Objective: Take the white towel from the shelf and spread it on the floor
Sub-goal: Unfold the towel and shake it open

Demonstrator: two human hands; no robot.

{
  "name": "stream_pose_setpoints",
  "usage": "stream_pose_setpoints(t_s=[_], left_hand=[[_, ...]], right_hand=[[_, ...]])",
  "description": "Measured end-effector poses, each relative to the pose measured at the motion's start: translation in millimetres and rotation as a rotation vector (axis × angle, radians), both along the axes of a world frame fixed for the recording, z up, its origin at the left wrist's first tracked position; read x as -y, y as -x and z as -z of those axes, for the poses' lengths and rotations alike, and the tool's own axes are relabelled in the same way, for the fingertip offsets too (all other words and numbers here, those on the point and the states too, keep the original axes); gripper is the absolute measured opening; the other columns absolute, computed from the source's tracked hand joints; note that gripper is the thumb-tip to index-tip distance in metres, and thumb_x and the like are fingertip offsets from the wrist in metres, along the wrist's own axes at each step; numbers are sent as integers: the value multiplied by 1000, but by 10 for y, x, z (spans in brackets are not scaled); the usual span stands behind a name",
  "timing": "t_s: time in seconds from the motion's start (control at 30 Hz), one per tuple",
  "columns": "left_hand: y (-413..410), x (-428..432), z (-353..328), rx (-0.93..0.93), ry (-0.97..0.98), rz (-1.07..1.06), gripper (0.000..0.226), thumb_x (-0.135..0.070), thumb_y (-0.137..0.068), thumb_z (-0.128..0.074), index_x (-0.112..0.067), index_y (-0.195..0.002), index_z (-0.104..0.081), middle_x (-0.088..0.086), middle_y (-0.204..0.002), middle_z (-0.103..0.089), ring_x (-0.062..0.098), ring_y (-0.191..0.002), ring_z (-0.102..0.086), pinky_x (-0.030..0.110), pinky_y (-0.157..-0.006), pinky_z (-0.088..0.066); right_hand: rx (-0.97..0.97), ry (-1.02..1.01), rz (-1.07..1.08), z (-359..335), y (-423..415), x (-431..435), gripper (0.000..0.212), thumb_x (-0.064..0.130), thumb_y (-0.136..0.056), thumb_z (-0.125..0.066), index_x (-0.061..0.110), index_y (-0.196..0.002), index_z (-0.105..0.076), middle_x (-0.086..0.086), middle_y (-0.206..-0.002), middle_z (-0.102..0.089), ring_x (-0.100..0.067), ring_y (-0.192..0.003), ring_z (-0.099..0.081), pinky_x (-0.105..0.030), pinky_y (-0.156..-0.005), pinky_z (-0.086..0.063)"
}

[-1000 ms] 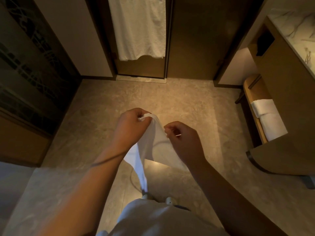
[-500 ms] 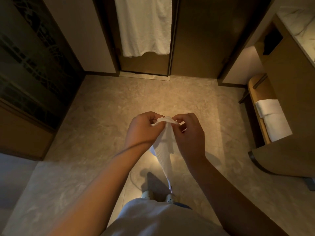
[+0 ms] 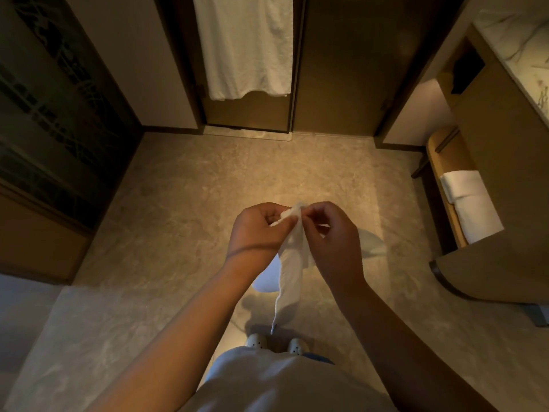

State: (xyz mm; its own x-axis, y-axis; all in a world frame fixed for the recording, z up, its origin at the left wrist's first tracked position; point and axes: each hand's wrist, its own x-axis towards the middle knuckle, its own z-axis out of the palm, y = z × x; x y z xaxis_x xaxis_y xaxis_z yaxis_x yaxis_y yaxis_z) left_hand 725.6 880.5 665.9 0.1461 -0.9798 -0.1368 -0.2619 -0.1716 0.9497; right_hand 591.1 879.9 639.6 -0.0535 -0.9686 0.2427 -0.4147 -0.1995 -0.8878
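The white towel (image 3: 292,269) hangs bunched and narrow from my two hands, above the beige stone floor (image 3: 184,209). My left hand (image 3: 257,233) pinches its top edge from the left. My right hand (image 3: 332,236) pinches the same edge from the right, the fingertips of both hands almost touching. The towel's lower tip dangles just above my white shoes (image 3: 274,343). Part of the cloth is hidden behind my hands.
A wooden shelf (image 3: 442,162) under the vanity at right holds folded white towels (image 3: 469,203). A large white cloth (image 3: 246,46) hangs in the doorway ahead. A dark patterned glass panel (image 3: 53,126) lines the left. The marble counter (image 3: 517,37) is top right.
My hands came together at the towel's top edge. The towel went from a partly open sheet to a narrow hanging strip, and the view shifted slightly forward.
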Motion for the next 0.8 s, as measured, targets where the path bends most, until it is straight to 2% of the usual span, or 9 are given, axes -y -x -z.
stream_pose_setpoints(t_s=[0.13,0.27,0.37,0.47,0.53,0.6,0.73,0.8], left_hand=[[-7,-21,-11,-29,-16,-43,16,-21,-81,-71,-29,-67,-70,-18,-62,-68,-5,-60,-61,10,-54,-46],[-27,-3,-54,-47,-47,-31,14,-22,-83,-70,-31,-72,-73,-2,-71,-73,5,-68,-66,19,-64,-50],[-45,14,-95,-60,-58,-29,27,-16,-88,-61,-34,-71,-73,-16,-71,-72,-3,-69,-65,18,-69,-51],[-54,-1,-121,-88,-61,-31,36,-11,-89,-54,-29,-66,-74,-16,-71,-72,-2,-67,-64,21,-68,-51],[-58,-15,-130,-81,-43,-24,37,-14,-89,-55,-33,-65,-74,-13,-71,-73,0,-67,-64,20,-66,-51],[-62,-18,-128,-83,-42,-23,35,-19,-90,-57,-36,-64,-74,-5,-73,-73,4,-67,-65,21,-66,-52],[-46,-20,-68,-101,-94,9,23,-23,-90,-61,-27,-75,-77,-1,-75,-75,16,-79,-70,40,-85,-55],[-34,-23,-38,-108,-101,14,22,-22,-90,-61,-25,-74,-77,2,-77,-75,20,-83,-71,47,-87,-54]], right_hand=[[62,-48,-68,19,-23,-123,15,19,-88,-65,19,-103,-67,11,-99,-67,-2,-93,-64,-26,-82,-55],[64,-58,-166,38,-30,-141,27,22,-82,-71,19,-109,-67,11,-106,-66,-7,-101,-64,-35,-87,-55],[26,-6,-185,69,-22,-139,45,24,-73,-80,14,-114,-65,9,-113,-62,-5,-106,-61,-33,-89,-53],[-25,26,-157,66,-74,-143,55,30,-66,-84,14,-114,-63,11,-112,-61,-4,-105,-60,-31,-89,-53],[-36,43,-125,51,-130,-152,55,37,-65,-80,11,-111,-64,9,-110,-62,-3,-103,-60,-30,-89,-52],[-48,55,-99,46,-159,-157,51,36,-69,-78,9,-110,-65,6,-108,-64,-3,-102,-60,-27,-89,-52],[-73,90,-60,46,-135,-176,25,17,-82,-72,6,-105,-67,4,-101,-68,-6,-96,-63,-30,-85,-53],[-77,130,-56,42,-122,-188,15,14,-88,-64,5,-99,-68,2,-95,-69,-8,-91,-65,-33,-81,-54]])
